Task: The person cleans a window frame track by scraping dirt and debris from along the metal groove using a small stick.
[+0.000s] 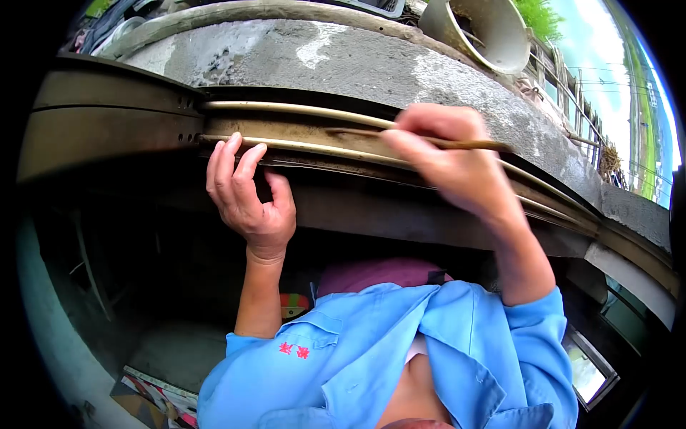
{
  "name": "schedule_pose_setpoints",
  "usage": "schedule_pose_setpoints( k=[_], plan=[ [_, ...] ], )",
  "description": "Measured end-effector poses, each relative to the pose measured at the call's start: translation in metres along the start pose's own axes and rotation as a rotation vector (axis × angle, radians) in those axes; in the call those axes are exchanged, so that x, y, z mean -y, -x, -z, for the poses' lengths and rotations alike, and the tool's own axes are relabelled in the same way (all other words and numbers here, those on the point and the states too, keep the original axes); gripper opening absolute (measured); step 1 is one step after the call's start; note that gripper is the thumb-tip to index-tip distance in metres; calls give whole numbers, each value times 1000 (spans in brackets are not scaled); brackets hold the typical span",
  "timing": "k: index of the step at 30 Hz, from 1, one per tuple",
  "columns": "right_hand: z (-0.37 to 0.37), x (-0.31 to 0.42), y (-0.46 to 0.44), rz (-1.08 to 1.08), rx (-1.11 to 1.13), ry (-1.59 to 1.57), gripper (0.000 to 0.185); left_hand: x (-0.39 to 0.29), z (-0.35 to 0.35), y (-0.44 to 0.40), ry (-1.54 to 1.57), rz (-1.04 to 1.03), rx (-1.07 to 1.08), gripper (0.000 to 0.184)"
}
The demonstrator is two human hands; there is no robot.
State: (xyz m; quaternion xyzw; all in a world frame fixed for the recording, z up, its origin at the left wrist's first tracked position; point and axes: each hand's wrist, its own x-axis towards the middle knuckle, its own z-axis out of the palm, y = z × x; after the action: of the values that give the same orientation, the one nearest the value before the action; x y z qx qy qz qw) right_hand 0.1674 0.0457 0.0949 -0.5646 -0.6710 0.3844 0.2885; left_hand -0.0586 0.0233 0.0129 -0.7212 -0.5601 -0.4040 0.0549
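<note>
A thin brown stick (479,144) is pinched in my right hand (454,154), which is blurred by motion. Its narrow tip reaches left over the dirty channel of a window track (286,134), between two pale raised rails. My left hand (250,189) rests near the left end of the track. Its fingertips touch the lower rail, while the thumb stands apart below the frame edge. Nothing shows in that hand.
Beyond the track runs a rough concrete ledge (286,61) with a pale bucket-like container (493,36) lying tipped on it. A brown frame post (107,121) bounds the left side. Below are a dark interior and my blue shirt (386,350).
</note>
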Motion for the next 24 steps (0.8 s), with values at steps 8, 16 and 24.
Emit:
schedule_pose_setpoints(
  k=[8, 16, 24],
  plan=[
    [20, -2, 10, -101, 11, -15, 18, -2, 0, -1, -20, -20, 0, 33],
    [29, -5, 18, -286, 97, -8, 18, -1, 1, -1, -26, -22, -1, 33],
    [29, -4, 24, -281, 65, -98, 19, 0, 1, -2, 2, -19, -9, 34]
  ],
)
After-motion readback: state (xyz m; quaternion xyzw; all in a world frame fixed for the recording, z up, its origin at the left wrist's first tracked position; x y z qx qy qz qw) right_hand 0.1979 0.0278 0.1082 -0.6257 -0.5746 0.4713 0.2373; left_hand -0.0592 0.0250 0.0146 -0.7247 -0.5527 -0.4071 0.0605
